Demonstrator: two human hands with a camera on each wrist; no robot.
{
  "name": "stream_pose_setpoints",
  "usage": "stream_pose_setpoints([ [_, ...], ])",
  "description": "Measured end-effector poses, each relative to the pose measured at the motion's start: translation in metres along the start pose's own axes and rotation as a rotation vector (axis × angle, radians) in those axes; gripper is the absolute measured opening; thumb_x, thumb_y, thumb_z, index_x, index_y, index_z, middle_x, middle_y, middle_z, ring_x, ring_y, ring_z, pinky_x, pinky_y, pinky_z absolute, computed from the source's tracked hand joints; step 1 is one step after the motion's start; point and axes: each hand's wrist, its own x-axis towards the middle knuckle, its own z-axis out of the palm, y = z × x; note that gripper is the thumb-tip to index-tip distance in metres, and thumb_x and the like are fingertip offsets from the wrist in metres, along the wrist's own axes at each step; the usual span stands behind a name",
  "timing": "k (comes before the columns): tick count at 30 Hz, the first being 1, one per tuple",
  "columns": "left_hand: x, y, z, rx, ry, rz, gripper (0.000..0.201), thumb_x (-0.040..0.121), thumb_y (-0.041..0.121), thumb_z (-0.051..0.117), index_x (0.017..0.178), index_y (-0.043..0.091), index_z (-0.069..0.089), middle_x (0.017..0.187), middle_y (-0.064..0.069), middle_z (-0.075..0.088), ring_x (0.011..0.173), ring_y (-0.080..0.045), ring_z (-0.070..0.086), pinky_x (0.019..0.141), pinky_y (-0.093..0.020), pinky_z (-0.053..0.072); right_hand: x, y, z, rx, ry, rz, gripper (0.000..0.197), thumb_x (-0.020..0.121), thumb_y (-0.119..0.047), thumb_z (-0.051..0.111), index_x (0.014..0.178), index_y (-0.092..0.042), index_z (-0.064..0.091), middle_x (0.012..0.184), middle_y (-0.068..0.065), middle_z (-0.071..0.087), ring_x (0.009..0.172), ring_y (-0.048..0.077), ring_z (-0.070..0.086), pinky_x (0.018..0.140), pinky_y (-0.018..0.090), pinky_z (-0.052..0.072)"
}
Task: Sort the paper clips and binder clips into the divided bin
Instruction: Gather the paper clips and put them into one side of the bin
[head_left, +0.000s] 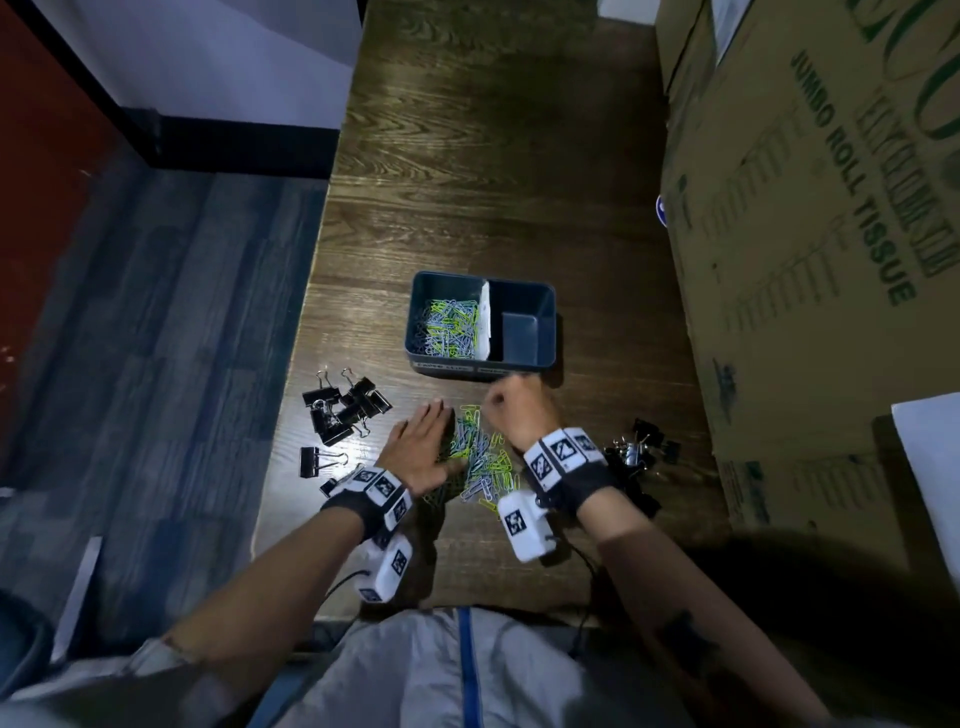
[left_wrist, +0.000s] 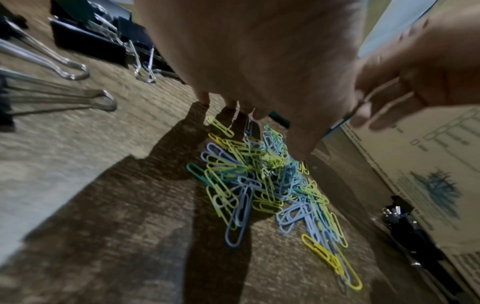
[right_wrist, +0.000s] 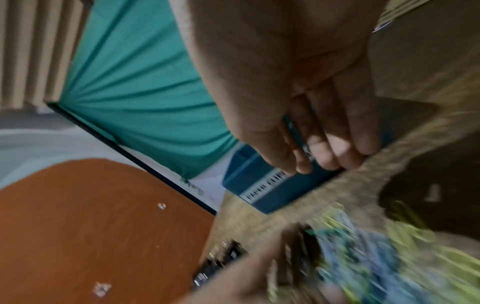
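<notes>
Starting at the left, we see a cluster of black binder clips with silver wire handles (head_left: 345, 410) on the dark wood-grain table (head_left: 493, 182), near its left edge; their handles point in mixed directions. Our left hand (head_left: 423, 452) lies flat, fingers straight and spread, at the left margin of a loose pile of yellow, blue and green paper clips (head_left: 483, 460). That pile's long axis runs from the near edge toward the bin, though single clips point every way. Our right hand (head_left: 511, 410) hovers over the pile's far end, just before the bin, its fingers curled inward; whether they pinch a clip we cannot tell. Beyond the hands stands the dark blue rectangular divided plastic bin (head_left: 545, 332), long side facing us: paper clips fill its left compartment. Farther right lies a second heap of black binder clips (head_left: 636, 452), beside a large brown cardboard box (head_left: 810, 234).
</notes>
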Motion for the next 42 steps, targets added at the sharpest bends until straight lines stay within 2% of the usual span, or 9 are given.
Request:
stream_pose_setpoints([
  [3,0.006,0.010,-0.003,0.058,-0.037,0.064,0.091,0.091,0.070,0.029,0.151,0.019,-0.016,0.154,0.000,-0.027,0.144,-0.015,-0.018,0.117,-0.043,-0.004,-0.017,0.019,0.023,-0.099,-0.131,0.145,0.011,0.090,-0.021,0.067,0.098,-0.015,0.072,0.101,0.008,0.070,0.083,0.026,0.070,0.078,0.043,0.060],
  [6,0.003,0.017,0.004,0.160,-0.120,0.220,0.086,0.093,0.066,0.028,0.152,0.019,-0.014,0.155,-0.002,-0.023,0.147,-0.019,-0.013,0.116,-0.042,-0.004,-0.031,0.032,0.033,-0.190,-0.197,0.060,0.061,0.087,-0.015,0.066,0.144,-0.020,0.046,0.148,0.011,0.044,0.130,0.037,0.046,0.107,0.046,0.041],
  [10,-0.017,0.014,0.009,0.137,0.044,0.326,0.070,0.097,0.045,0.043,0.154,0.020,0.011,0.161,-0.003,0.009,0.147,-0.019,0.011,0.117,-0.045,0.011,-0.038,0.039,0.044,-0.285,-0.231,-0.019,0.078,0.088,-0.025,0.067,0.154,-0.018,0.025,0.164,0.009,0.012,0.146,0.036,0.020,0.115,0.049,0.031],
  [14,-0.032,-0.006,0.009,0.080,0.278,0.207,0.052,0.095,0.036,0.049,0.143,0.020,0.037,0.147,-0.005,0.042,0.130,-0.020,0.037,0.108,-0.039,0.031,-0.043,0.037,0.055,-0.342,-0.254,-0.058,0.078,0.090,-0.028,0.065,0.155,-0.017,0.023,0.166,0.007,0.006,0.146,0.035,0.019,0.114,0.048,0.031],
  [19,-0.039,-0.019,0.012,0.105,0.230,0.041,0.068,0.095,0.056,0.040,0.145,0.012,0.029,0.149,-0.012,0.031,0.130,-0.026,0.036,0.106,-0.040,0.038,-0.047,0.037,0.062,-0.319,-0.146,-0.216,0.058,0.091,-0.028,0.064,0.143,-0.014,0.044,0.155,0.007,0.035,0.138,0.030,0.036,0.110,0.043,0.035],
  [26,-0.046,0.001,0.025,0.183,0.093,0.089,0.081,0.088,0.061,0.050,0.147,0.014,0.021,0.140,-0.009,0.031,0.122,-0.023,0.037,0.095,-0.039,0.048,-0.003,0.034,0.055,-0.128,-0.223,-0.086,0.099,0.085,-0.045,0.068,0.159,-0.022,0.006,0.167,0.000,-0.004,0.153,0.025,0.006,0.122,0.049,0.018],
  [29,-0.044,0.002,0.027,0.195,0.125,0.091,0.081,0.085,0.060,0.056,0.144,0.015,0.024,0.137,-0.008,0.033,0.119,-0.022,0.038,0.095,-0.038,0.047,0.000,0.036,0.057,-0.228,-0.327,-0.157,0.101,0.082,-0.052,0.065,0.159,-0.021,0.008,0.167,-0.003,-0.006,0.154,0.019,-0.002,0.122,0.050,0.015],
  [36,-0.039,0.007,0.028,0.139,0.167,0.061,0.079,0.085,0.052,0.062,0.143,0.015,0.025,0.132,-0.007,0.034,0.118,-0.024,0.039,0.091,-0.037,0.049,-0.043,0.047,0.069,-0.322,-0.288,-0.311,0.074,0.087,-0.007,0.069,0.152,-0.015,0.033,0.164,0.008,0.017,0.151,0.031,0.015,0.121,0.048,0.020],
  [42,-0.031,0.017,0.022,0.105,0.112,0.084,0.056,0.088,0.015,0.063,0.136,0.011,0.035,0.129,-0.010,0.035,0.116,-0.027,0.044,0.089,-0.038,0.050,-0.052,0.050,0.074,-0.282,-0.071,-0.289,0.061,0.075,0.005,0.068,0.131,-0.017,0.061,0.135,0.011,0.051,0.127,0.032,0.047,0.105,0.047,0.043],
])
